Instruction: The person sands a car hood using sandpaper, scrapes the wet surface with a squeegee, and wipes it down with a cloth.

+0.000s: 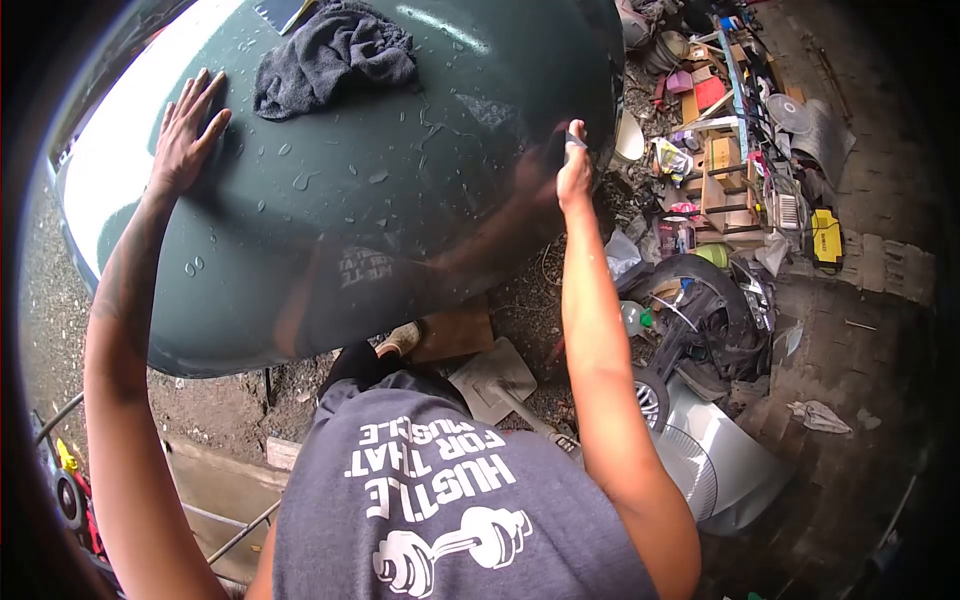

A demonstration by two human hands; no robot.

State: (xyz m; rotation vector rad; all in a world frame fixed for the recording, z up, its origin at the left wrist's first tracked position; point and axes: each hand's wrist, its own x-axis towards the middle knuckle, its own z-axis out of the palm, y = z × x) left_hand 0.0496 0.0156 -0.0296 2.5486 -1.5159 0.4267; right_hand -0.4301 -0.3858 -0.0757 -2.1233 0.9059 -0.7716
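A large dark green, glossy curved panel (400,190) with water drops on it fills the upper middle. On its left part my left hand (186,135) lies flat with the fingers spread, left of a crumpled dark grey cloth (335,58). At the panel's right edge is my right hand (574,168), fingers closed around a small dark object whose shape is mostly hidden. A flat item (282,14) with a light edge lies at the top, beside the cloth.
Boxes, tools and a yellow case (827,237) lie at the right. Below them are a black wheel-arch part (705,300) and a silver car part (715,450). A shovel (495,382) lies near my foot (402,338). Metal rods stand at the lower left.
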